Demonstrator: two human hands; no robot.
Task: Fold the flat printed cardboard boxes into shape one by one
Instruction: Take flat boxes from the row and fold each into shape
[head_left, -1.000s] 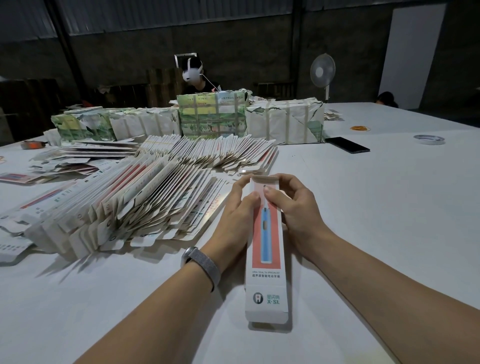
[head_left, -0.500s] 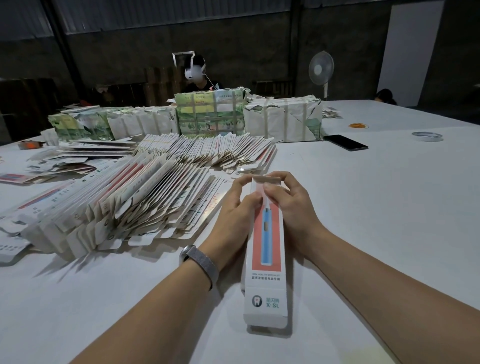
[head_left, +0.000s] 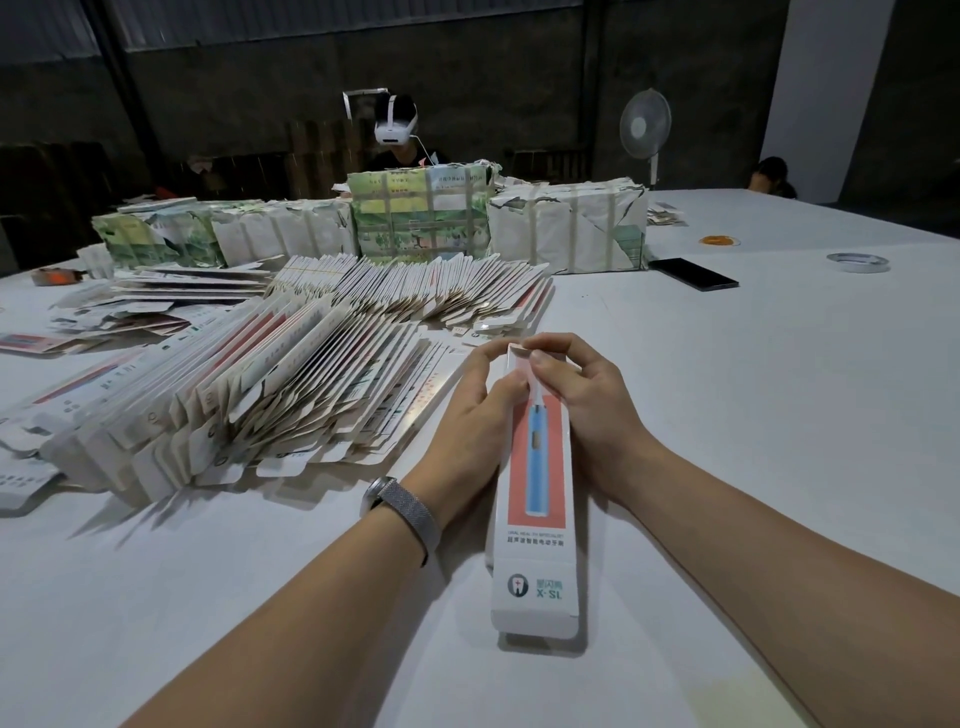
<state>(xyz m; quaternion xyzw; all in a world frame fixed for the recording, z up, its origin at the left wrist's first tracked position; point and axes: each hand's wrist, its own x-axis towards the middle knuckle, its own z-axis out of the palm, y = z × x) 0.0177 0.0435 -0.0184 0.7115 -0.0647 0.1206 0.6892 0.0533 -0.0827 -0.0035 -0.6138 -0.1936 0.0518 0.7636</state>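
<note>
A long white printed box (head_left: 535, 525) with a red panel and a blue toothbrush picture lies lengthwise on the white table, its near end towards me. My left hand (head_left: 470, 423) grips its far end from the left, fingers curled over the top flap. My right hand (head_left: 582, 400) grips the same end from the right, with thumb and fingers pinching the flap. A large fanned pile of flat boxes (head_left: 291, 379) lies to the left of my hands.
Wrapped bundles (head_left: 571, 228) and a green printed bundle (head_left: 421, 213) stand at the back. A black phone (head_left: 693, 274), a tape roll (head_left: 857, 261) and an orange disc (head_left: 719, 240) lie at the right. A person with a headset (head_left: 397, 127) sits beyond; a fan (head_left: 645, 124) stands behind.
My fingers have closed further over the box's far end and the top flap has bent down. The box has stayed in place on the table.
</note>
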